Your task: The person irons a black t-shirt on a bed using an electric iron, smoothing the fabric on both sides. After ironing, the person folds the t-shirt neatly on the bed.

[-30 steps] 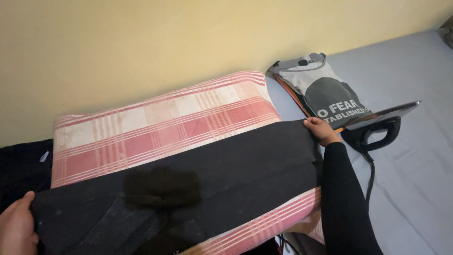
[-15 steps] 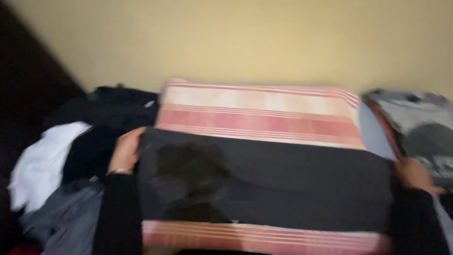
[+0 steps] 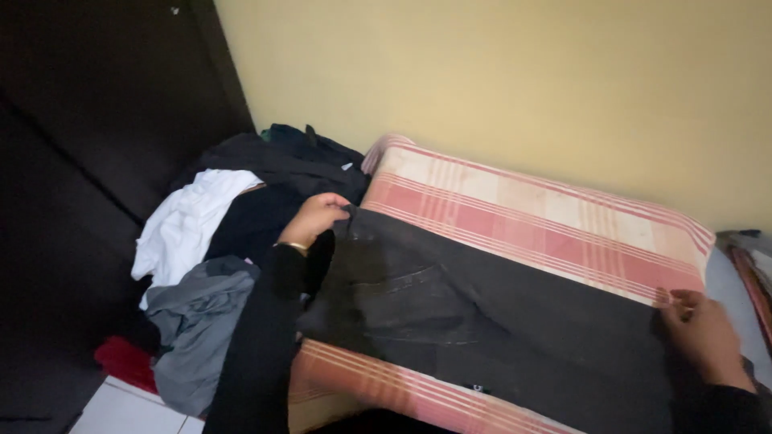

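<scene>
A black garment (image 3: 482, 313), with a pocket and seams showing, lies stretched across a pink-and-cream striped cushion (image 3: 531, 213). My left hand (image 3: 318, 217) pinches the garment's upper left edge at the cushion's left end. My right hand (image 3: 704, 333) grips its right edge at the cushion's far right. Both arms wear black sleeves, and a thin bracelet sits on the left wrist.
Left of the cushion is a heap of clothes: a white piece (image 3: 189, 221), a grey piece (image 3: 197, 321), dark ones (image 3: 277, 161) and something red (image 3: 121, 362) at the bottom. A yellow wall (image 3: 498, 80) runs behind. A dark panel (image 3: 88, 120) fills the left.
The view has swung left, away from the iron and the grey printed shirt and onto the clothes heap. My left hand has moved up to the garment's top left edge. My right hand keeps its hold.
</scene>
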